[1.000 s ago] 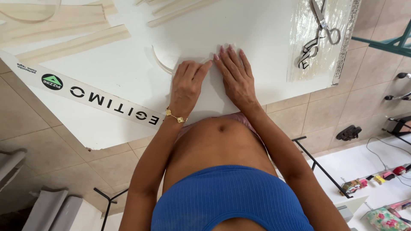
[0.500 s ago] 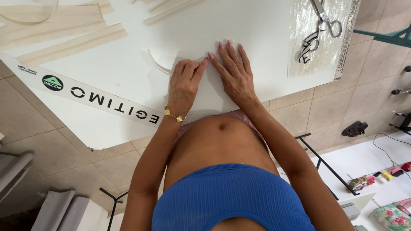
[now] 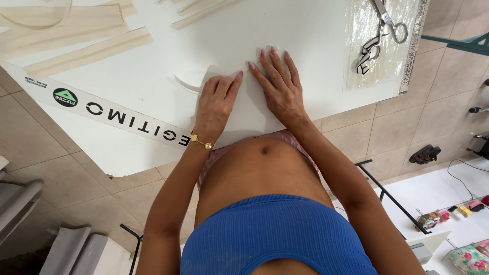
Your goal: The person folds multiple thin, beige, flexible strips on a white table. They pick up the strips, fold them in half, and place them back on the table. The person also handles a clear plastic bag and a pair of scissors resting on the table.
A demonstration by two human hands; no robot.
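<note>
In the head view, both hands have barely shifted since a second ago: the left hand [image 3: 216, 104] and right hand [image 3: 279, 86] still press flat, fingers spread and holding nothing, on the white sheet [image 3: 224, 46] at the table's near edge. One pair of scissors [image 3: 379, 30] lies at two o'clock; several beige strips [image 3: 86, 51] lie at ten o'clock.

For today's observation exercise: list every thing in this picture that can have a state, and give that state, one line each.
left hand: flat, palm down on the white sheet
right hand: flat, fingers spread on it
scissors: lying closed on the clear plastic sheet
beige strips: lying flat, untouched
</note>
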